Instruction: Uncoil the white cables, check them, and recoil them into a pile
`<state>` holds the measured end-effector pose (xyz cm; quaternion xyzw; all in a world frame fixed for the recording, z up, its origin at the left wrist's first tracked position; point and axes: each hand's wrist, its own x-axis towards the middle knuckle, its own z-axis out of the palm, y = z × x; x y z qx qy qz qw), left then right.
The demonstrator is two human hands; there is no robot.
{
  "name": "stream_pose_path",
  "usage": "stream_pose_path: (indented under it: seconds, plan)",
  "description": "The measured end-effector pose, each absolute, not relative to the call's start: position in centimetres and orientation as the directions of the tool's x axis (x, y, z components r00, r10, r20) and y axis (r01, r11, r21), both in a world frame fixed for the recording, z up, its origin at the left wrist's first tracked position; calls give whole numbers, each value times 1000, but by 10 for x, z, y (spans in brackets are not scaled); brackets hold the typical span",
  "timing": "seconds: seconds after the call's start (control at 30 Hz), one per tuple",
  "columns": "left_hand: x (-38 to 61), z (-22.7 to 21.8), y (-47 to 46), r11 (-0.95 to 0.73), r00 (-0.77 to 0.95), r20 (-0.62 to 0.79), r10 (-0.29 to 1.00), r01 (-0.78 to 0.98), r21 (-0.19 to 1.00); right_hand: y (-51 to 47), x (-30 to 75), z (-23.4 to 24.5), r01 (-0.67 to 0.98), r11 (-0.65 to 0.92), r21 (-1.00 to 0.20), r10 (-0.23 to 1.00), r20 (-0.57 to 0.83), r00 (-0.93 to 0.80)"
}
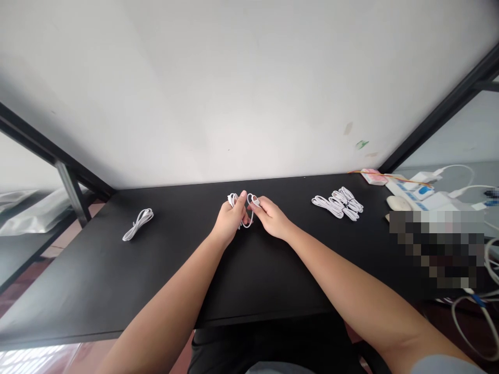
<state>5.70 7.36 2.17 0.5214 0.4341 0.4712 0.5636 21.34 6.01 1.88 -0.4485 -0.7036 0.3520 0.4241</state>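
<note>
Both my hands meet over the middle of the black table (117, 280), near its far edge. My left hand (230, 221) is closed around a looped white cable (246, 210), thumb raised over the coil. Beside it, my right hand (271, 215) pinches the same cable's end between fingers and thumb. The cable's loops show between the two hands. A bundled white cable (138, 223) lies alone on the table to the left. A pile of several coiled white cables (339, 202) lies to the right.
A white wall rises behind the table. At the right edge sit a pink box (374, 176), a white power strip (417, 189) with plugged leads and a blurred-out patch. Black frame bars run at both sides. Loose cables hang at far right.
</note>
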Motion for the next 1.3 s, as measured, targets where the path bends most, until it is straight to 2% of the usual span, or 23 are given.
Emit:
stream_pose_path:
  seconds: [0.07, 0.13, 0.2, 0.33, 0.47, 0.67, 0.77, 0.87, 1.03, 1.13, 1.3]
  plan:
    - [57, 22, 72, -31, 191, 41, 981, -52, 998, 60, 212, 18, 455, 426, -782, 905, 371, -210]
    - [58, 22, 70, -68, 207, 75, 976, -40, 997, 59, 212, 18, 539, 442, -717, 894, 404, -196]
    - [60, 23, 69, -80, 244, 86, 966, -33, 996, 56, 213, 21, 560, 425, -711, 904, 369, -218]
    - [62, 23, 67, -43, 310, 46, 950, -16, 999, 49, 213, 31, 543, 315, -779, 946, 207, -250]
    - [62, 22, 69, -3, 185, 4, 983, -6, 1000, 45, 210, 34, 528, 296, -796, 942, 154, -298]
    - [60, 21, 76, -9, 6, 9, 1000, 35, 999, 44, 210, 33, 487, 423, -764, 883, 226, -412]
    - [56, 21, 79, -34, -92, 42, 995, 83, 996, 47, 216, 33, 517, 468, -717, 880, 324, -347]
    - [52, 23, 79, -35, -121, 37, 992, 21, 999, 55, 227, 31, 545, 431, -719, 899, 391, -195]
    - [48, 28, 77, -6, -54, 5, 999, -4, 1000, 71, 250, 22, 598, 287, -748, 933, 359, 1]
    - [47, 29, 78, 1, -43, -2, 999, -23, 1000, 77, 259, 16, 651, 249, -717, 953, 303, -30]
    - [45, 27, 84, 100, -50, -106, 993, -121, 988, 76, 258, 13, 655, 275, -704, 961, 229, -156]
